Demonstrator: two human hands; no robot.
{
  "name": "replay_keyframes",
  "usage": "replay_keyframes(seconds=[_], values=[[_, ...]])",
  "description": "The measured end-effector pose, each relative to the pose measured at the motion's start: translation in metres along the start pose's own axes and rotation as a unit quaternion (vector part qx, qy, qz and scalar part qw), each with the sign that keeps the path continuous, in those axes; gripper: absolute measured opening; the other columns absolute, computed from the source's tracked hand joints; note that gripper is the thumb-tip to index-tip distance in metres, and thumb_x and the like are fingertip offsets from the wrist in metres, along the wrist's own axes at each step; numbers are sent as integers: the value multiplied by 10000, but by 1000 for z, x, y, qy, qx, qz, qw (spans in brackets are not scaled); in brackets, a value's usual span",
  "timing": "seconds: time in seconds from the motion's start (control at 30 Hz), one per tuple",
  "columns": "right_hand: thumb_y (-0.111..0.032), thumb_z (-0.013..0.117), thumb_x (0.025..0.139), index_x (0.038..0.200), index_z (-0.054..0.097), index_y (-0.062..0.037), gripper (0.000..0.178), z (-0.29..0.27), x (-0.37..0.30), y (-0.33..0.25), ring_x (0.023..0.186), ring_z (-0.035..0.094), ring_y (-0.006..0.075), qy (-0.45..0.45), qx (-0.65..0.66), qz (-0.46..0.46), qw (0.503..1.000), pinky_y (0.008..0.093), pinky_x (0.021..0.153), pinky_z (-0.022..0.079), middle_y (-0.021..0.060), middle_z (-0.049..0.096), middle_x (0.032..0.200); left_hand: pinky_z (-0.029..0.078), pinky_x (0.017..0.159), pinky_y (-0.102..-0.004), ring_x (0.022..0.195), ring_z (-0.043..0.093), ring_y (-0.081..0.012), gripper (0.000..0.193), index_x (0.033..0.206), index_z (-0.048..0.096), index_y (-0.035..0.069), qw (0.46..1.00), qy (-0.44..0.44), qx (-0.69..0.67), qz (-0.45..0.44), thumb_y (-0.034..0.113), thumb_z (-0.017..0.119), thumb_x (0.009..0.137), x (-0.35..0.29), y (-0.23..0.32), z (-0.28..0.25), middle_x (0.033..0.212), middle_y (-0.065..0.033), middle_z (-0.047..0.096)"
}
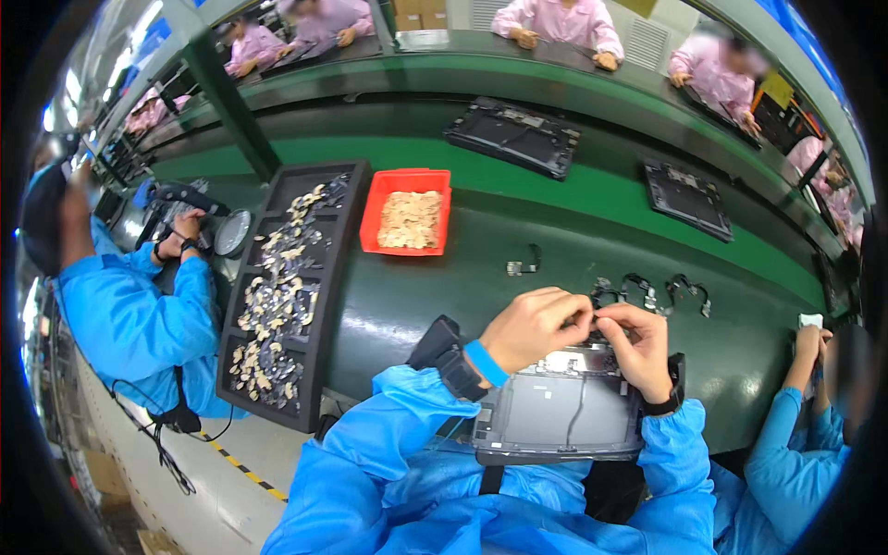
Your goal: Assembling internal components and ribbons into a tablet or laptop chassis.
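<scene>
A grey laptop chassis (536,418) lies at the bench's near edge, right in front of me, with a thin dark cable across its inside. Over its far edge my left hand (541,326) and my right hand (640,350) meet, fingertips pinched together. Something small and dark shows between them, too hidden to name. Just beyond my hands are short black cables with small connectors (638,289), and another such cable (689,291) is to their right. One more small cable piece (524,263) lies farther left.
A red bin (370,217) of small tan pieces stands beside a long black compartment tray (319,342) heaped with tan and dark bits. Two open dark laptop chassis (513,136) (689,197) rest on the green line beyond. Co-workers in blue sit left (139,305) and right (795,453); others in pink face me.
</scene>
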State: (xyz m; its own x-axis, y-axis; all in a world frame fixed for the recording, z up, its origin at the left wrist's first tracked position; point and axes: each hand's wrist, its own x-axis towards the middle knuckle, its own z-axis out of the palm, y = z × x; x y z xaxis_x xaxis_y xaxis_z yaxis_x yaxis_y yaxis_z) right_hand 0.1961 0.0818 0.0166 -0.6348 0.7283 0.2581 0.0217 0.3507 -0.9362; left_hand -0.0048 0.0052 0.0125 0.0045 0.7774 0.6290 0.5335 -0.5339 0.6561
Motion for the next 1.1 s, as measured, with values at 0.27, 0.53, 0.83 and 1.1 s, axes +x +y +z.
replay_keyframes(seconds=[0.27, 0.53, 0.83, 1.1], values=[[-45, 684, 956, 1017, 712, 37, 106, 3, 4, -3, 866, 705, 149, -17, -53, -4, 998, 290, 789, 552, 100, 745, 922, 550, 645, -364, 700, 678, -256, 126, 832, 650, 47, 997, 20, 61, 38, 57, 760, 772, 1, -6, 2, 743, -93, 661], [-56, 614, 1017, 1066, 642, 21, 95, 6, 1, -4, 837, 733, 165, 44, -2, -68, 997, 294, 750, 561, 112, 745, 902, 558, 643, -351, 694, 695, -247, 136, 837, 682, 54, 996, 20, 76, 50, 59, 782, 744, 12, -6, -33, 747, -80, 685], [-86, 561, 1056, 1194, 634, -35, 164, 3, 4, 1, 823, 632, 73, 23, 100, 31, 994, 216, 630, 501, 44, 694, 946, 608, 726, -335, 784, 781, -254, 186, 937, 779, -8, 917, 210, 274, -199, 164, 763, 870, 16, -81, -166, 812, -184, 762], [-47, 560, 1040, 1277, 600, -12, 243, 4, 14, 3, 760, 565, 63, 16, 114, 22, 993, 225, 706, 492, 54, 745, 1054, 464, 1022, -431, 1174, 589, -342, 256, 1123, 733, 38, 885, 197, 418, -59, 115, 727, 879, 15, -85, -159, 1237, -135, 657]])
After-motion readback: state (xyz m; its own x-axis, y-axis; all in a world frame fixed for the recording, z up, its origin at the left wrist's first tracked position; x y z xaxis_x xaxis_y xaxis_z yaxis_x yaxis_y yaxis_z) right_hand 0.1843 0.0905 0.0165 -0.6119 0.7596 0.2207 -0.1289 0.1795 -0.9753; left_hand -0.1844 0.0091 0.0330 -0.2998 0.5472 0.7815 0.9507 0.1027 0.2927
